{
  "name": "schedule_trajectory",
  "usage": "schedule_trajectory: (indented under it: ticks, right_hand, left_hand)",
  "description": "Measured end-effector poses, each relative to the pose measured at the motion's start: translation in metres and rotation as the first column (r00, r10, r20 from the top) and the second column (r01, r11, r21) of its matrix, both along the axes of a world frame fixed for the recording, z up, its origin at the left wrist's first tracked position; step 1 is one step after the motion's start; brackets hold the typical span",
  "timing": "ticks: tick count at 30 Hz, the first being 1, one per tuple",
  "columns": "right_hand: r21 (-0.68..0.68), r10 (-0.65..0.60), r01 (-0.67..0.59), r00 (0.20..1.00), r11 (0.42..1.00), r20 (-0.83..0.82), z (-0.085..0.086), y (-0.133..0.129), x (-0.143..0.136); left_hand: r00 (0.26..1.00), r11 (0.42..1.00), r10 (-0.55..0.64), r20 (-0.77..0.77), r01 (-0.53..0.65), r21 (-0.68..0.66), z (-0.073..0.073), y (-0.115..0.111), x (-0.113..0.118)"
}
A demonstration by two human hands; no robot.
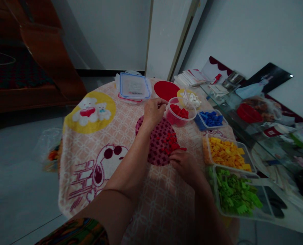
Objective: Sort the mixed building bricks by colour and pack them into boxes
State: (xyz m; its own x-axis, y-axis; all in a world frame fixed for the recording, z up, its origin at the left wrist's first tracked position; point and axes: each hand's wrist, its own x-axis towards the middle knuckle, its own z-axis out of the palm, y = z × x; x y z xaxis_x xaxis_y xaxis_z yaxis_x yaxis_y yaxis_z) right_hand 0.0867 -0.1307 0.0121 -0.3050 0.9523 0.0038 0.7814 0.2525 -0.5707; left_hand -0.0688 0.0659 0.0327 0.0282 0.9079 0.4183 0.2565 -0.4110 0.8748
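Observation:
My left hand (155, 110) is closed at the near-left rim of a round clear tub (168, 117), its thumb and fingers pinched against the edge. Red building blocks (179, 111) lie inside that tub. Lower down, my right hand (184, 163) has its fingers curled in at the near edge of a loose pile of red building blocks (172, 141). The pile rests on a dark red checked circle of the tablecloth (157, 154). Which blocks, if any, are between the right fingertips is too small and dark to tell.
To the right stand open boxes of blue blocks (212, 119), yellow blocks (225, 153) and green blocks (236, 194). White pieces (191, 98) lie behind the tub. Lidded containers (134, 85) sit at the back left. A cluttered glass shelf (258, 127) borders the table's right side.

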Motion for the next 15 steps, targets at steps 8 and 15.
schedule_trajectory:
  ticks: [8,15]
  right_hand:
    - [0.106,-0.132,0.14,0.988,0.984,-0.083,-0.011,0.031,0.004]
    - [0.126,-0.158,0.173,0.98,0.977,-0.119,-0.002,0.016,-0.007]
  left_hand:
    - [1.0,1.0,-0.012,-0.005,0.012,-0.014,-0.002,0.001,0.0]
    - [1.0,1.0,-0.007,-0.019,0.007,-0.025,0.002,-0.002,0.0]
